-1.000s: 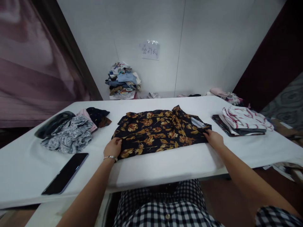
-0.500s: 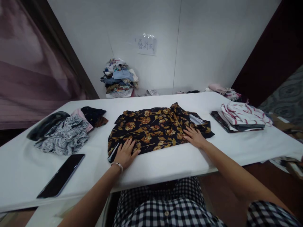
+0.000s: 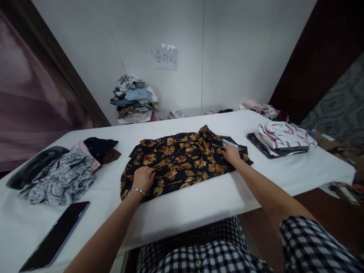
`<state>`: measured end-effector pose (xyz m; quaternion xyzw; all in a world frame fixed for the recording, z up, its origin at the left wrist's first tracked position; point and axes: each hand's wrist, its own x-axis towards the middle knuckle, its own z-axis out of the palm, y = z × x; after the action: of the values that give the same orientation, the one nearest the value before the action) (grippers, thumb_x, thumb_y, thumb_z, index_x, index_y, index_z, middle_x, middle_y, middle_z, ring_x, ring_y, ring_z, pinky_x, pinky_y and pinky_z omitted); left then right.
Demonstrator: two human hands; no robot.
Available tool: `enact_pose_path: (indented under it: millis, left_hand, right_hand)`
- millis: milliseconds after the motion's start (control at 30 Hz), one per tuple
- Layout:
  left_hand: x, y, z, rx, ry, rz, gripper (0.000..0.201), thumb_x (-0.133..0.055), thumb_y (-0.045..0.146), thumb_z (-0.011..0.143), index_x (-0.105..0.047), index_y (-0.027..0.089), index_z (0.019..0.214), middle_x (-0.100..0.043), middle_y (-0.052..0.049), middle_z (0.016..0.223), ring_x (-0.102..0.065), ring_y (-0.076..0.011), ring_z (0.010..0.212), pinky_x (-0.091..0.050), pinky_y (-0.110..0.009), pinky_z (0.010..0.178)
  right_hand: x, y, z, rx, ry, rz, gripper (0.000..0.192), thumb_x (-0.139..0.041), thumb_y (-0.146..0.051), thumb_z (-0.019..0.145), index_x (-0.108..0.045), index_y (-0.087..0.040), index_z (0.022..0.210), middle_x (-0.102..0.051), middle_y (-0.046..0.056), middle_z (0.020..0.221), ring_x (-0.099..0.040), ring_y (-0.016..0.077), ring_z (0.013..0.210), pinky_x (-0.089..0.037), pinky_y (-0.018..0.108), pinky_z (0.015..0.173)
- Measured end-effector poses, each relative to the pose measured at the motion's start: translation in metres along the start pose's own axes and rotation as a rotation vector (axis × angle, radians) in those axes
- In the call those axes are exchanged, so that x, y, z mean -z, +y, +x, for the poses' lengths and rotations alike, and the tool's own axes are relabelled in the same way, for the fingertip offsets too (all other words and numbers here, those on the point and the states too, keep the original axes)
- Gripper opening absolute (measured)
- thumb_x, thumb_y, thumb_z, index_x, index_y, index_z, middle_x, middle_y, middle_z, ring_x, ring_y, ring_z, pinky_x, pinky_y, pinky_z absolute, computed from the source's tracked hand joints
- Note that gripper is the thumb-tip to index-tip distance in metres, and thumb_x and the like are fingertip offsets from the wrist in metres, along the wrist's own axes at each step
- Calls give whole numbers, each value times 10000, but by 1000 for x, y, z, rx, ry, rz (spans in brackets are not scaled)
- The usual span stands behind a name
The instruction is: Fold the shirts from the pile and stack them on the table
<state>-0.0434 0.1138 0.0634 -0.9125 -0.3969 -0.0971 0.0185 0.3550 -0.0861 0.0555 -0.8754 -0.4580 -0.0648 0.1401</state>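
A dark floral shirt (image 3: 179,161) with gold and brown flowers lies sideways across the table in front of me, its collar toward the right. My left hand (image 3: 143,179) rests on the shirt's left part with its fingers curled into the cloth. On the right, near the collar, my right hand (image 3: 231,154) pinches the fabric between thumb and fingers. A pale patch (image 3: 229,143) shows beside that hand.
Crumpled clothes (image 3: 66,174) lie at the left of the white table (image 3: 182,218), with a black phone (image 3: 57,237) in front. Folded clothes (image 3: 280,138) are stacked at the right. A tall clothes pile (image 3: 135,100) stands by the wall, under a paper sign (image 3: 166,57).
Both hands lay flat with fingers spread; now their fingers are curled onto the shirt. The left hand has shifted up slightly on the cloth. The whole view has turned a little.
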Motion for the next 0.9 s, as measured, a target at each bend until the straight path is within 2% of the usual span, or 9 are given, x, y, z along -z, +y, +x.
enact_pose_path:
  millis: [67,167,333,400,500,600,700,800,900]
  left_hand:
    - [4,-3,4,-8,21,-7,280,-451,272,858,-717,197,902,-684,-115,957,-588,-266,1003,-416,-390,930]
    - [8,-10,10,23,122,-10,314,-417,304,875,-706,189,920,-675,-115,942,-585,-268,985,-430,-402,900]
    - [-4,-20,16,35,19,-29,298,-450,282,842,-707,173,945,-687,-111,964,-605,-275,982,-456,-415,890]
    - [-8,-19,13,25,61,-62,333,-448,286,848,-683,154,1043,-678,-126,1060,-597,-275,1035,-454,-412,917]
    - [-7,-12,-3,-51,180,-108,394,-418,336,887,-622,148,1168,-629,-141,1218,-556,-270,1145,-422,-426,988]
    - [-7,-1,-26,-162,135,-90,440,-406,411,908,-579,186,1244,-549,-123,1356,-463,-273,1280,-334,-476,1074]
    - [-17,6,-45,-126,-4,-24,503,-431,452,894,-532,190,1312,-451,-127,1447,-359,-290,1365,-263,-531,1107]
    - [-29,4,-51,-34,-103,-14,551,-433,457,889,-483,181,1363,-389,-135,1484,-312,-291,1393,-239,-558,1112]
    - [-31,-2,-46,1,-136,-56,539,-431,461,885,-501,201,1352,-396,-120,1484,-317,-292,1391,-250,-560,1109]
  right_hand:
    - [-1,-2,9,12,10,4,274,-465,-269,886,-713,-182,962,-700,118,1002,-606,258,976,-423,365,874]
    - [-3,-4,20,16,70,12,318,-418,-290,912,-695,-186,1030,-686,109,1064,-583,250,1014,-410,350,876]
    - [-16,-2,29,34,51,7,291,-456,-273,879,-726,-176,931,-708,113,957,-613,246,909,-434,342,808]
    - [-19,1,27,39,47,19,315,-450,-297,883,-721,-175,986,-704,122,979,-618,259,920,-448,365,816]
    - [-17,1,17,77,162,79,413,-429,-361,905,-622,-165,1213,-642,144,1180,-561,305,1103,-428,454,922]
    - [-10,-9,-5,261,217,124,491,-386,-432,939,-520,-176,1335,-499,122,1394,-388,298,1323,-325,499,1056]
    - [-11,-20,-31,408,25,74,568,-324,-522,952,-468,-190,1390,-346,97,1512,-227,274,1421,-219,503,1124]
    - [-20,-25,-46,315,-205,7,652,-292,-602,933,-416,-203,1433,-251,114,1548,-173,298,1438,-171,542,1128]
    - [-21,-25,-47,229,-313,14,692,-263,-644,921,-365,-225,1462,-194,105,1564,-136,296,1446,-152,541,1132]
